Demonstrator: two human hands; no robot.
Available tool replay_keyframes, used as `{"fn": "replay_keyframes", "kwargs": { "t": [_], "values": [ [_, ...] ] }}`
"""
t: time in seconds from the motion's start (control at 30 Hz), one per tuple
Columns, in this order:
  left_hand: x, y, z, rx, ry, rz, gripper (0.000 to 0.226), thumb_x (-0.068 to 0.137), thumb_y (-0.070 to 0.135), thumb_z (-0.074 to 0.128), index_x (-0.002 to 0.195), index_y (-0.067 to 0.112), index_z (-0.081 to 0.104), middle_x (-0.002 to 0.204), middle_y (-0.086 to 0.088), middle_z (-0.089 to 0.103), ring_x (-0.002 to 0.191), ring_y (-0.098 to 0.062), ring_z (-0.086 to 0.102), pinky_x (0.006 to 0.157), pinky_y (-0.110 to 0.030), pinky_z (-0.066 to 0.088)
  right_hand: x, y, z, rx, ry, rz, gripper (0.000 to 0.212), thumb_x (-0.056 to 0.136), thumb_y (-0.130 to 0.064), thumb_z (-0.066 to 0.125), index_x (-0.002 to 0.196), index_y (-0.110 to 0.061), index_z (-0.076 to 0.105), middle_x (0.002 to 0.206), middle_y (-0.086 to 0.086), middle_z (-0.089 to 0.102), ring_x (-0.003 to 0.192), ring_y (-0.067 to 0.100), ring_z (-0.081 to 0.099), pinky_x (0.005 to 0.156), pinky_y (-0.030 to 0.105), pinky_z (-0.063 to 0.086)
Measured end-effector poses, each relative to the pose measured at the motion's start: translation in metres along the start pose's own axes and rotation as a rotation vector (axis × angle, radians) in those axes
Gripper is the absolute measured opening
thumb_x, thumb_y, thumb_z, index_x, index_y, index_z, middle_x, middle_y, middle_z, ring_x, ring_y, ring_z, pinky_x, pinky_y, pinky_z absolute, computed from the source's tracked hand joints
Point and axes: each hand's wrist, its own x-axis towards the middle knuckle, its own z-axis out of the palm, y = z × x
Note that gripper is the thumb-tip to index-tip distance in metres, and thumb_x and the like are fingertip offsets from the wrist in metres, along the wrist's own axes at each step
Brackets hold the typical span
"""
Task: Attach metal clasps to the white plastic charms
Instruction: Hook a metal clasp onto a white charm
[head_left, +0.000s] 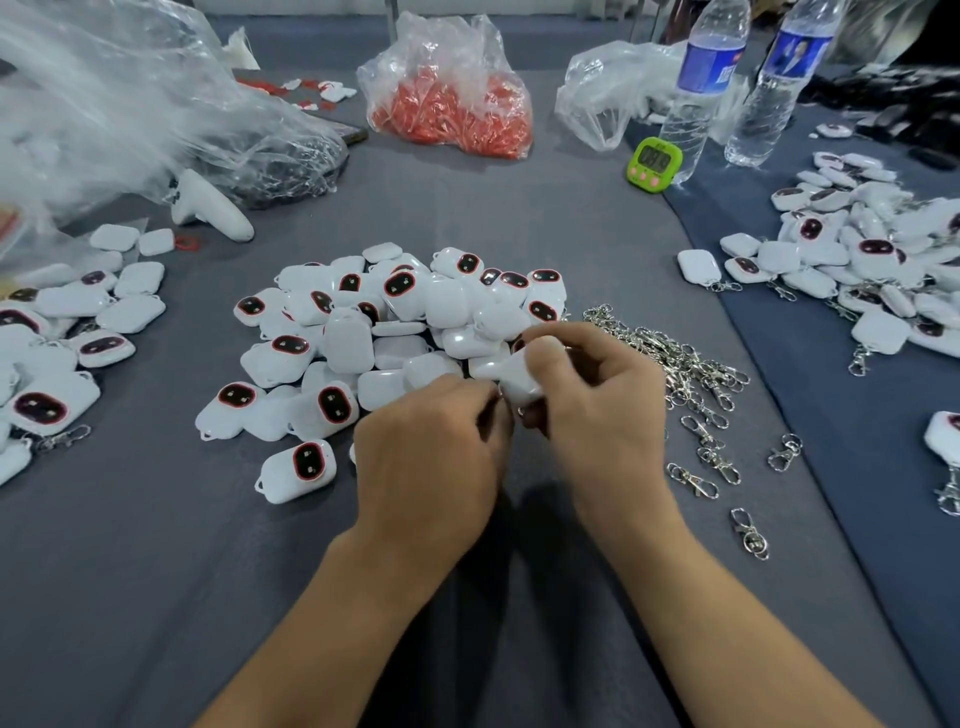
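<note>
Hands met above the grey table (156, 571), a little in from its near edge. The right hand (597, 410) gripped a white charm (519, 379), its thumb laid across the top and its fingers curled round the far side. The left hand (431, 447) was curled tight against the charm's lower end, fingertips pressed together there; what they pinched was hidden, so I cannot tell whether it held anything.

Just right of the hands lay loose metal clasps (691, 374), heaped farther back and scattered singly toward the near edge. Touching the hands on the far side was the middle pile of charms (363, 338), some showing dark, red-rimmed faces and some plain white backs. A second pile (62, 332) lay at the left edge and a third pile (857, 260) toward the right edge, several of its charms with clasps on.

Farther back were a white controller (210, 205), a green timer (653, 163) and two water bottles (701, 88). Near the far edge sat a bag of red pieces (452, 104), with clear plastic bags (130, 104) at the far left corner.
</note>
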Motion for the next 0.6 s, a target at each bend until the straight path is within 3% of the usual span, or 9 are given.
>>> {"fn": "replay_keyframes", "kwargs": {
  "t": [0.1,0.17,0.2,0.3,0.4,0.47,0.53,0.6],
  "values": [
    [0.01,0.003,0.004,-0.575,-0.094,-0.371,0.021,0.088,0.022,0.073,0.077,0.039,0.078,0.075,0.017,0.075,0.07,0.0,0.069,0.065,-0.014,0.05,0.016,-0.005,-0.008,0.413,-0.116,0.491,0.027,0.099,-0.003,0.051,0.084,-0.008,0.074,0.062,0.006,0.068,0.04,0.011,0.049,0.036,0.018,0.036],
    [0.013,0.008,0.005,-0.932,-0.234,-0.506,0.029,0.093,0.015,0.069,0.078,0.038,0.08,0.073,0.01,0.076,0.066,-0.002,0.07,0.062,-0.014,0.053,0.017,-0.003,-0.011,0.437,-0.159,0.536,0.031,0.1,-0.005,0.049,0.082,-0.008,0.075,0.062,0.005,0.069,0.039,0.008,0.047,0.035,0.016,0.033],
    [0.013,0.009,0.005,-0.956,-0.268,-0.492,0.029,0.094,0.016,0.067,0.08,0.038,0.08,0.071,0.007,0.076,0.065,-0.004,0.07,0.059,-0.017,0.054,0.017,-0.002,-0.011,0.417,-0.167,0.515,0.032,0.1,-0.005,0.049,0.082,-0.008,0.075,0.062,0.005,0.069,0.039,0.008,0.047,0.035,0.016,0.032],
    [0.009,0.002,0.007,-0.643,-0.199,-0.347,0.021,0.091,0.032,0.067,0.082,0.049,0.076,0.069,0.012,0.074,0.067,-0.012,0.07,0.061,-0.03,0.056,0.016,0.0,-0.01,0.338,-0.151,0.403,0.027,0.1,-0.001,0.05,0.087,-0.008,0.073,0.063,0.007,0.068,0.04,0.014,0.05,0.037,0.02,0.035],
    [0.005,-0.004,0.005,-0.31,-0.151,-0.157,0.02,0.089,0.038,0.063,0.082,0.026,0.077,0.065,0.004,0.07,0.063,-0.021,0.064,0.057,-0.038,0.046,0.008,0.003,-0.01,0.037,-0.068,0.051,0.019,0.095,-0.006,0.06,0.093,-0.015,0.077,0.069,0.002,0.071,0.051,0.02,0.06,0.046,0.026,0.046],
    [0.004,-0.003,0.006,0.06,-0.158,-0.008,0.017,0.082,0.029,0.074,0.069,0.018,0.071,0.061,0.0,0.066,0.054,-0.028,0.061,0.047,-0.031,0.033,-0.01,0.007,-0.002,-0.218,-0.056,-0.204,0.016,0.089,-0.016,0.069,0.097,-0.025,0.079,0.077,-0.01,0.074,0.066,0.011,0.069,0.064,0.027,0.056],
    [0.002,0.0,0.004,0.263,-0.163,0.004,0.02,0.069,0.016,0.083,0.061,0.016,0.065,0.057,-0.003,0.062,0.046,-0.029,0.057,0.048,-0.026,0.024,-0.019,0.01,0.007,-0.222,-0.059,-0.189,0.016,0.085,-0.02,0.072,0.097,-0.028,0.08,0.08,-0.013,0.075,0.073,0.006,0.07,0.071,0.023,0.057],
    [0.0,0.005,0.008,0.2,-0.151,-0.075,0.014,0.079,0.02,0.077,0.068,0.017,0.069,0.064,-0.001,0.066,0.055,-0.029,0.061,0.05,-0.029,0.03,-0.009,0.008,0.006,0.003,-0.034,0.028,0.016,0.088,-0.011,0.069,0.09,-0.021,0.08,0.074,-0.004,0.075,0.064,0.014,0.066,0.059,0.028,0.056]
  ]
}}
